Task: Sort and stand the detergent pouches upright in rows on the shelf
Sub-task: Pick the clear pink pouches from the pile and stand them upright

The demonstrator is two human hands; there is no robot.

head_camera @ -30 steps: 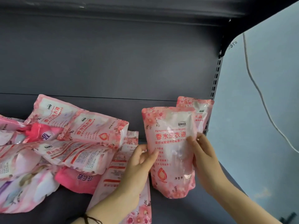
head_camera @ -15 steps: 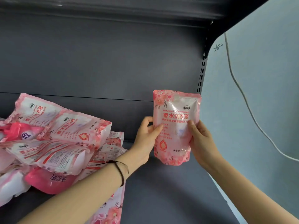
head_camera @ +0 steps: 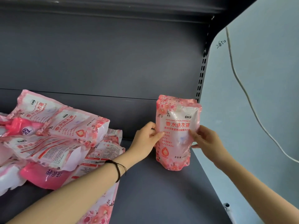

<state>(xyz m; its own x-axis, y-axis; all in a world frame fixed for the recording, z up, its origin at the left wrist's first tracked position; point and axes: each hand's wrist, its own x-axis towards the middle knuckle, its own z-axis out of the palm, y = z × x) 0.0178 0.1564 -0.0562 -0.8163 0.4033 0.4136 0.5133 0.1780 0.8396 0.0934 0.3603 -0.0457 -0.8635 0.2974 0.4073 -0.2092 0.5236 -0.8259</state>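
Note:
A pink flowered detergent pouch (head_camera: 175,135) stands upright on the dark grey shelf (head_camera: 161,191), near its right end. My left hand (head_camera: 145,140) grips its left edge with thumb in front. My right hand (head_camera: 206,141) grips its right edge. Directly behind it stands a second upright pouch (head_camera: 191,101); only its top rim shows. A heap of pink pouches (head_camera: 56,139) lies flat and jumbled at the left, with a plain pink pouch (head_camera: 47,177) under the pile.
The shelf's back panel (head_camera: 113,62) and slotted right upright (head_camera: 201,75) bound the space. A pale wall (head_camera: 258,94) with a white cable (head_camera: 239,81) lies beyond the shelf's right end. Bare shelf floor shows between the heap and the standing pouches.
Both hands carried the pouch back and right, setting it down in front of the pouch standing at the rear right. The view shifted right.

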